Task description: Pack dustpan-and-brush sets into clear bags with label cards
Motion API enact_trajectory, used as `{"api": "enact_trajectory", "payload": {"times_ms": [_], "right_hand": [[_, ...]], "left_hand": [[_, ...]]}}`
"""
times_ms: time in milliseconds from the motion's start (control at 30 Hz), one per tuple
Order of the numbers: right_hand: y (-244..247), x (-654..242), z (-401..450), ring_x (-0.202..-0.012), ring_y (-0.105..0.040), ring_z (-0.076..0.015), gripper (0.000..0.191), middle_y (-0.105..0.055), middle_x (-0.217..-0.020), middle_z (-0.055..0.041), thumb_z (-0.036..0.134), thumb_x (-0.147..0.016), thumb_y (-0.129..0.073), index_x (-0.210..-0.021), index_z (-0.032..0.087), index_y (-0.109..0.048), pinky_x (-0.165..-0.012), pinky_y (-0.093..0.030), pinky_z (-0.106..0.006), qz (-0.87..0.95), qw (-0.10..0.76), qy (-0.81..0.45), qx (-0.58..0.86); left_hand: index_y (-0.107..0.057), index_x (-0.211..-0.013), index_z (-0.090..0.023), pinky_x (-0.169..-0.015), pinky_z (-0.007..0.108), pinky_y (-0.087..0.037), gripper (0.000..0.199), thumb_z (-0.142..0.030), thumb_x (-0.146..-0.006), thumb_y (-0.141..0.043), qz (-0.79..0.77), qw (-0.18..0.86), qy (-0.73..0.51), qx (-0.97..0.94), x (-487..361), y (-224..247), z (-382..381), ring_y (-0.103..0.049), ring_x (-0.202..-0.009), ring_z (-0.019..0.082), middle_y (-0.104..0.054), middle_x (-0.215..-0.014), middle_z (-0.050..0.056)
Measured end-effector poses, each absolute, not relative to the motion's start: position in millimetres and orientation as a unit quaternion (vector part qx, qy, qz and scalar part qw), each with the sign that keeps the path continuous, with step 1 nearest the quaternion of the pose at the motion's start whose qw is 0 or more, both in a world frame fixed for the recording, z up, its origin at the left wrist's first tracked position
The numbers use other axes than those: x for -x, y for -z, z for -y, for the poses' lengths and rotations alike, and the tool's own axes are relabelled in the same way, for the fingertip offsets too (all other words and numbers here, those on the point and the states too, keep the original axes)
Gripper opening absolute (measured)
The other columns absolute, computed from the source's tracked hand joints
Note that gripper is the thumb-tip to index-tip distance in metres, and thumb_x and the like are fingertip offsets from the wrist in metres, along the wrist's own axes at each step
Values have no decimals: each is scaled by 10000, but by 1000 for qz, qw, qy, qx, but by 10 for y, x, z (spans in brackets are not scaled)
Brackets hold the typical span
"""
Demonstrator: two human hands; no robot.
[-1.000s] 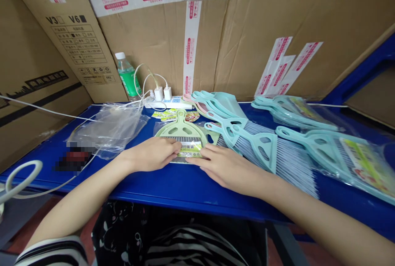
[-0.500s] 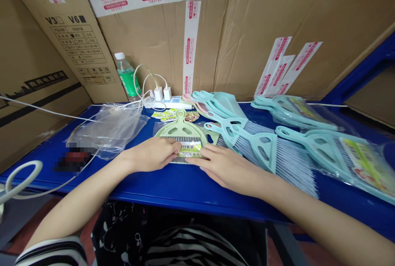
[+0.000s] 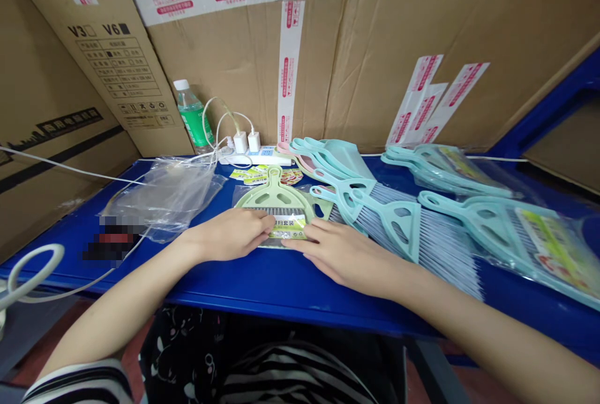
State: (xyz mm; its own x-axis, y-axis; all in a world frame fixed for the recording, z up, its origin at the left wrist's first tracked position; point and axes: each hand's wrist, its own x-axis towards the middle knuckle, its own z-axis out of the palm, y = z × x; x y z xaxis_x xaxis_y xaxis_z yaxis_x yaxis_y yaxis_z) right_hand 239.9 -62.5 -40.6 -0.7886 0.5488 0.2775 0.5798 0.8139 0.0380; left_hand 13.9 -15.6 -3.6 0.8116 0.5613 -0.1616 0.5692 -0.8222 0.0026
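A: Biggest first?
B: Cardboard boxes [image 3: 365, 47], behind the green brush set [image 3: 274, 188]. Blue table [image 3: 281, 285], under it.
A: Next?
B: Bagged teal sets [image 3: 497, 219], well right of it. Loose teal brushes [image 3: 384, 211], nearer on its right. Clear bags [image 3: 164, 194], to its left.
A: Hands?
B: Left hand [image 3: 237, 234] touches its near left side, fingers curled, narrow. Right hand [image 3: 344, 257] touches its near right side, fingers close together. Can't tell if either grips.
A: Smaller stuff?
B: Green-labelled bottle [image 3: 194, 119], behind it, leftward. Power strip [image 3: 269, 157], behind it. Printed cards [image 3: 239, 174], just behind it. Label [image 3: 289, 224], on its front, between the hands.
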Motion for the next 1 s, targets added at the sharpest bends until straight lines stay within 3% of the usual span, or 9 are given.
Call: {"api": "enact_trajectory", "payload": {"times_ms": [1000], "right_hand": [[389, -2394, 634, -829, -595, -222, 347, -652, -894, -83, 123, -929, -468, -1214, 188, -654, -702, -531, -360, 943, 115, 59, 306]], "left_hand": [[-478, -809, -191, -638, 278, -421, 155, -179, -942, -399, -297, 30, 73, -951, -133, 32, 174, -581, -700, 164, -610, -813, 29]]}}
